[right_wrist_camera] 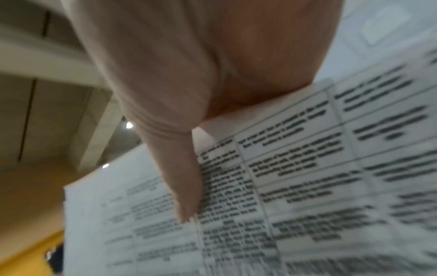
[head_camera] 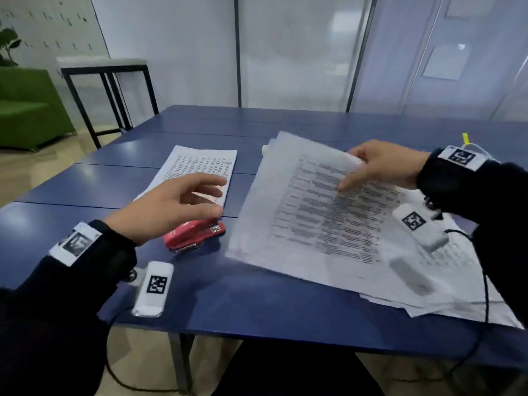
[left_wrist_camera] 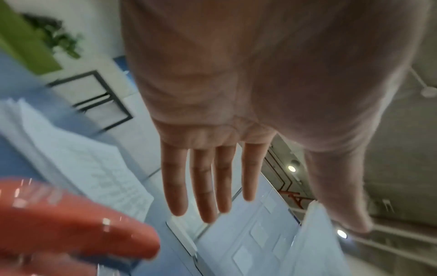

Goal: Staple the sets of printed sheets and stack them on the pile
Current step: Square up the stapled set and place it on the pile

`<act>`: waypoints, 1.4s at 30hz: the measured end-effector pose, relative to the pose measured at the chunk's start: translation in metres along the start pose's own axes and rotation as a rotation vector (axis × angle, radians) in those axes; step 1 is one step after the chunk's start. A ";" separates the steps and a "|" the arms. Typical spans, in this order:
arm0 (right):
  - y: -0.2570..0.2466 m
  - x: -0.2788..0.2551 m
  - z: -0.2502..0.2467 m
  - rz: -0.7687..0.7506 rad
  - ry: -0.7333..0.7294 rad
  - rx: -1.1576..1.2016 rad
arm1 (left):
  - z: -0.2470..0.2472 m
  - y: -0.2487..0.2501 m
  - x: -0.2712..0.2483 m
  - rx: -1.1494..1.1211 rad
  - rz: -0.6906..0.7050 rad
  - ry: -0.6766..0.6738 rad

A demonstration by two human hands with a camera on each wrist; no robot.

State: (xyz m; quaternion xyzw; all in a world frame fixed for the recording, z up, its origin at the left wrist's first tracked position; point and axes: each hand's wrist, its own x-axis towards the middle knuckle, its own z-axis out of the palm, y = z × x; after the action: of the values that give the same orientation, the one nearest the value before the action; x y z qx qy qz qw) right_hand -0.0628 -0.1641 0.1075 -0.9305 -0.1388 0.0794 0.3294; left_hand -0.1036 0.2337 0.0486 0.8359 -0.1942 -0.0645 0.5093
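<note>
At the lower left of the head view the left hand [head_camera: 171, 204] hovers with fingers spread and relaxed, holding nothing, just above the red stapler [head_camera: 194, 234], which lies on the blue desk [head_camera: 85, 181] left of centre. The left wrist view shows the same open palm [left_wrist_camera: 236, 93] with straight fingers and the blurred stapler [left_wrist_camera: 71, 214] at lower left. Behind the hand, toward the upper middle, a neat pile of printed sheets [head_camera: 203, 164] rests flat on the desk. To the right, a set of printed sheets [head_camera: 314, 212] is lifted and tilted above a looser spread of papers [head_camera: 457, 298]. At the right, the right hand [head_camera: 383, 164] pinches that set's top edge, thumb [right_wrist_camera: 184, 186] pressed on the printed face.
</note>
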 end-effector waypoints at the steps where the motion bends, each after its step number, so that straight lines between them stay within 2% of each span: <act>1: -0.001 -0.008 -0.010 -0.027 0.060 0.165 | 0.006 0.001 0.002 -0.077 0.012 0.002; 3: 0.001 -0.020 -0.021 -0.073 0.144 0.513 | 0.023 0.005 0.012 -0.190 0.075 0.006; 5: 0.003 -0.025 -0.019 -0.099 0.258 0.709 | 0.044 0.017 0.027 -0.300 0.171 0.038; 7: 0.003 -0.026 -0.010 -0.120 0.361 0.819 | 0.062 0.035 0.044 -0.387 0.259 0.174; 10: -0.005 -0.032 0.002 -0.146 0.487 0.868 | 0.072 0.072 0.067 -0.452 0.321 0.450; 14: -0.022 -0.036 -0.002 -0.192 0.687 0.919 | 0.060 0.117 0.084 -0.523 0.399 0.627; 17: -0.029 -0.033 0.003 -0.195 0.782 0.937 | 0.065 0.135 0.081 -0.438 0.439 0.688; 19: -0.026 -0.031 0.021 -0.190 0.770 0.929 | 0.076 0.123 0.073 -0.323 0.397 0.661; 22: -0.013 -0.034 0.061 -0.136 0.695 0.863 | 0.090 0.082 0.062 -0.299 0.347 0.534; 24: -0.009 -0.034 0.071 -0.137 0.674 0.824 | 0.091 0.067 0.060 -0.253 0.311 0.497; 27: -0.027 -0.027 0.056 -0.184 0.729 0.787 | 0.083 0.082 0.063 -0.238 0.330 0.525; 30: -0.054 -0.021 0.030 -0.276 0.788 0.831 | 0.068 0.118 0.070 -0.214 0.439 0.604; 32: -0.061 -0.018 0.020 -0.311 0.789 0.882 | 0.063 0.134 0.072 -0.244 0.474 0.595; 39: -0.035 -0.028 0.046 -0.247 0.670 0.833 | 0.072 0.082 0.065 -0.294 0.344 0.431; 42: -0.057 -0.026 0.029 -0.301 0.730 0.788 | 0.066 0.100 0.073 -0.341 0.316 0.488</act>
State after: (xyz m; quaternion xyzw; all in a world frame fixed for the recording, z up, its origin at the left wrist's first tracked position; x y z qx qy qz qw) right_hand -0.1057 -0.1124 0.1231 -0.6740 -0.1069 -0.2499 0.6869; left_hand -0.0826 0.1102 0.1118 0.6889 -0.1799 0.1858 0.6771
